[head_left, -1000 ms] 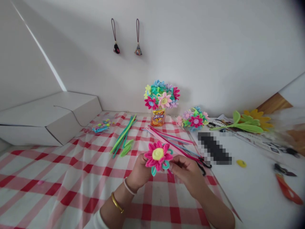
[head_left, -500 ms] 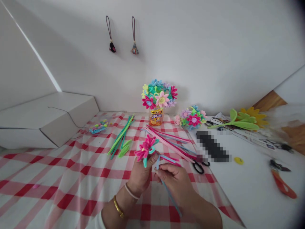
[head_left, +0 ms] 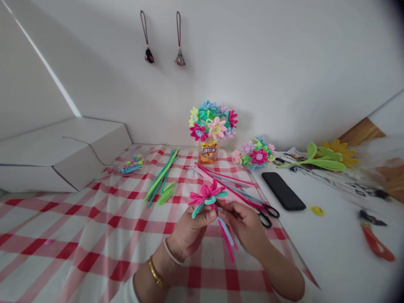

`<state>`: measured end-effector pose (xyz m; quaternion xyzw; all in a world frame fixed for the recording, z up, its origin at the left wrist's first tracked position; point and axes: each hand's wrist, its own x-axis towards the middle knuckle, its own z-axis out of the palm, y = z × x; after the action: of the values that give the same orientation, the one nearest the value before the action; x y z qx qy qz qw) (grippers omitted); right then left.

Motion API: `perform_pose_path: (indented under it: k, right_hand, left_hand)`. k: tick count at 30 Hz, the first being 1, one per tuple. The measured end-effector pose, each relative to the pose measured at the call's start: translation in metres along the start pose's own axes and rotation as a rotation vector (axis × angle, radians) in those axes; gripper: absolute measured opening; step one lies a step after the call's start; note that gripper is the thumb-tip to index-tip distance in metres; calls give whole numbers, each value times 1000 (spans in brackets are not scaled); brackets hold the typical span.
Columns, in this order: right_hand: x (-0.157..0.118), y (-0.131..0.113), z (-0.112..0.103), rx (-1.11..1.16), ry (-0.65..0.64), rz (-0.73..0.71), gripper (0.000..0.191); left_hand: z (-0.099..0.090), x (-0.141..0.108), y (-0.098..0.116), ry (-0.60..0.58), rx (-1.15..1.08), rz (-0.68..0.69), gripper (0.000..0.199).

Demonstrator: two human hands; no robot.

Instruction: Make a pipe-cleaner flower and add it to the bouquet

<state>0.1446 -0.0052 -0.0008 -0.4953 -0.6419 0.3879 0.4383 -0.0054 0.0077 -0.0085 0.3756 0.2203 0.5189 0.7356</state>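
Well, low in the middle of the frame, the person's left hand (head_left: 189, 235) pinches a pipe-cleaner flower (head_left: 206, 197) tightly between thumb and fingers, its magenta petals and teal loops standing just above the fingertips. The right hand (head_left: 243, 227) sits just beside it, closed in a narrow pinch on the pink and pale blue stems (head_left: 229, 237) hanging below the bloom. Beyond the hands, loose pink pipe cleaners (head_left: 221, 179) and green ones (head_left: 160, 181) lie on a red-checked cloth (head_left: 41, 235). Black scissors (head_left: 268, 214) rest at the cloth's right edge, near a black phone (head_left: 283, 191). Upper centre, a pipe-cleaner bouquet (head_left: 213, 122) stands in an orange-labelled packet (head_left: 208, 152).
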Motion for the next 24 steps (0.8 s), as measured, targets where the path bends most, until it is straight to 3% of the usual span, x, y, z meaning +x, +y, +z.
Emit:
perform_pose_path:
  k: [5,9,16,21,24]
  right_hand:
    - [-2,-1,-9,-258,134,-188,11]
    - [-2,-1,-12,-306,150,-263,9]
    - [-3,-4,-11,-47,85,-54,14]
    - [-8,-8,-5,166,13,46,16]
    - [-13,-7,4,159,-21,2,14]
  left_hand:
    - [4,-1,8,-10,50,-78,11]
    - [7,-2,16,-117,120,-138,15]
    - [-8,7,11,40,432,179,6]
    - [-14,10,1,103,429,406,6]
    - [-13,9,-7,211,393,426,6]
